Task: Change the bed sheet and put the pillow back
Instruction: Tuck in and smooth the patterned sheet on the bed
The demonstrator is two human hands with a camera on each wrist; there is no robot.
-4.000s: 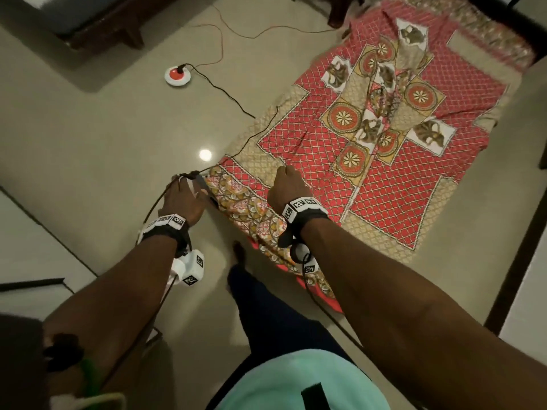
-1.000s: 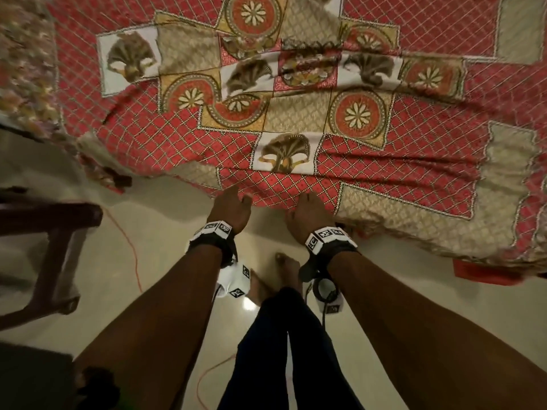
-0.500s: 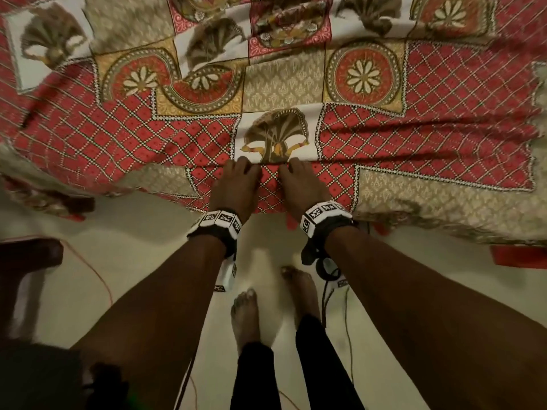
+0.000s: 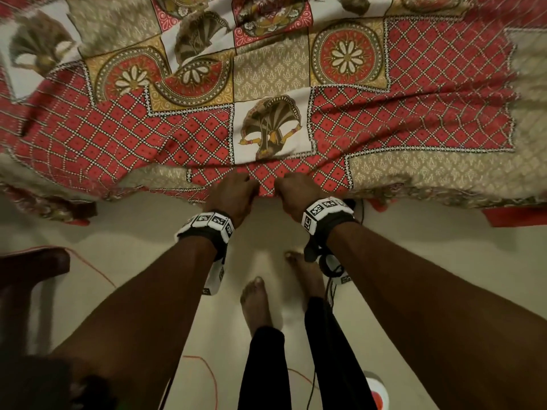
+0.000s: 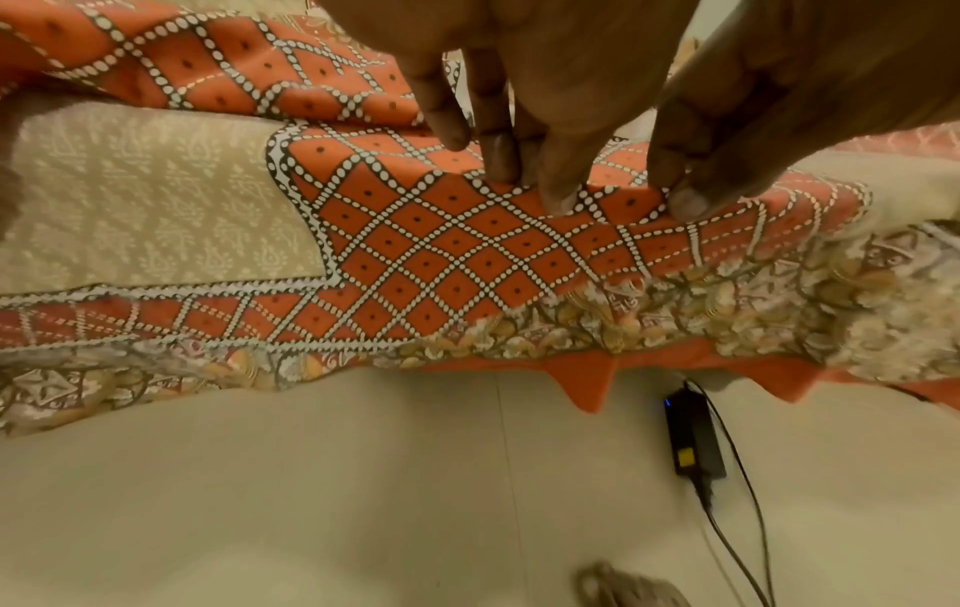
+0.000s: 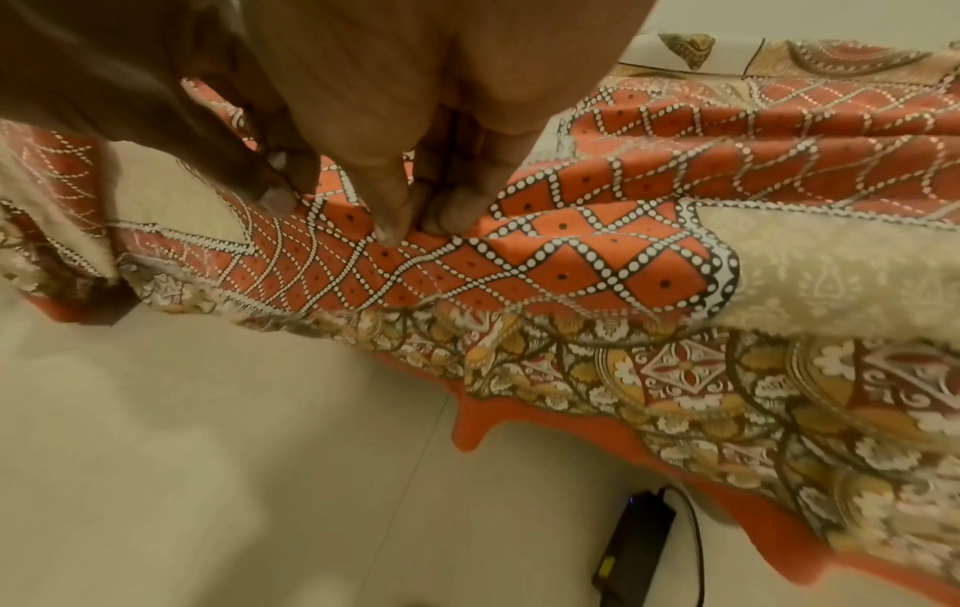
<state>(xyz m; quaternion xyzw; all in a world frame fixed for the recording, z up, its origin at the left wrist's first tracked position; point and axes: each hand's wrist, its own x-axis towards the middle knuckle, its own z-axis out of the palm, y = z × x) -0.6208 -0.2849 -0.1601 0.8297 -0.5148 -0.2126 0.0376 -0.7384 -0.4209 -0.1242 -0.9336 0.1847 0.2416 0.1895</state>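
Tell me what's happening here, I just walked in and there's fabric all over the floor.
A person stands barefoot at the edge of a red patterned bed sheet spread on the floor. Their left hand and right hand are side by side, each gripping a pinch of the sheet's near edge. A black power adapter with its cable lies on the floor just below that edge. No pillow is in view.

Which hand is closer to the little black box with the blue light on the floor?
Right. The right hand grips the bed sheet almost above the black power adapter; the left hand grips it farther to the side.
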